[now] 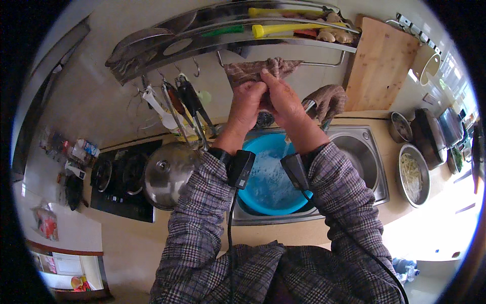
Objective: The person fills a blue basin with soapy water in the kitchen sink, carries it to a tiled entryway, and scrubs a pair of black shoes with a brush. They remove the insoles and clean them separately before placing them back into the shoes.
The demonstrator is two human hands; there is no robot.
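Both my hands are raised together in front of the wall rack, at a brown striped cloth [243, 71] that hangs over the rack's metal bar. My left hand [246, 100] is closed on the cloth's lower part. Against it, my right hand [283, 95] also grips the cloth, its thumb pointing up. Below the hands, a blue plastic basin [246, 190] with sudsy water stands in the left bowl of the steel sink [381, 167]. A thin stream of water runs into the basin. Another brown cloth [332, 99] is draped over the faucet.
Utensils [190, 98] hang from hooks at the left, above a large domed metal lid [171, 174] beside the black stove [125, 205]. A wooden cutting board [383, 64] leans at the back right. A metal bowl of pale cut strips [414, 178] stands on the right counter.
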